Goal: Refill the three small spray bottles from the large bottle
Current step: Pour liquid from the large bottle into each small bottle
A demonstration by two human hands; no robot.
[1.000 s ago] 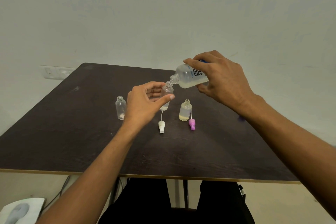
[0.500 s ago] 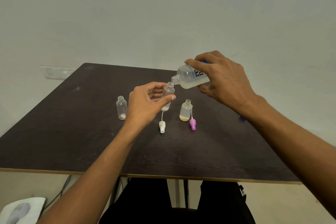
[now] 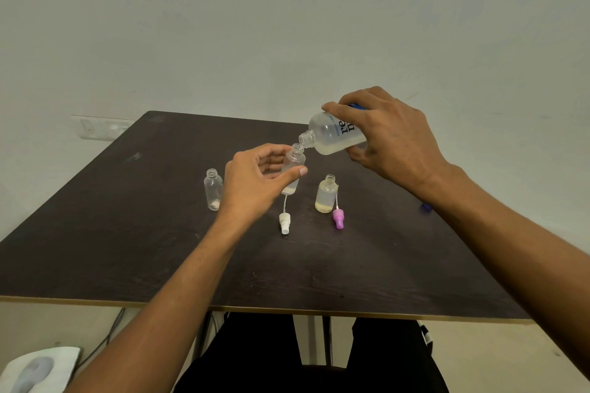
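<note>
My right hand grips the large clear bottle, tipped on its side with its open mouth touching the neck of a small bottle. That small bottle is lifted and tilted, held between thumb and fingers of my left hand; a little liquid lies at its bottom. A second small bottle, uncapped and partly filled with yellowish liquid, stands on the dark table. At the left stands a third small bottle, nearly empty.
A white spray cap and a pink spray cap lie on the table near the bottles. A small blue cap lies by my right forearm. The table's front edge runs close to my lap.
The large bottle's mouth has come down and left onto the small bottle's neck. My left hand has raised that small bottle slightly toward it.
</note>
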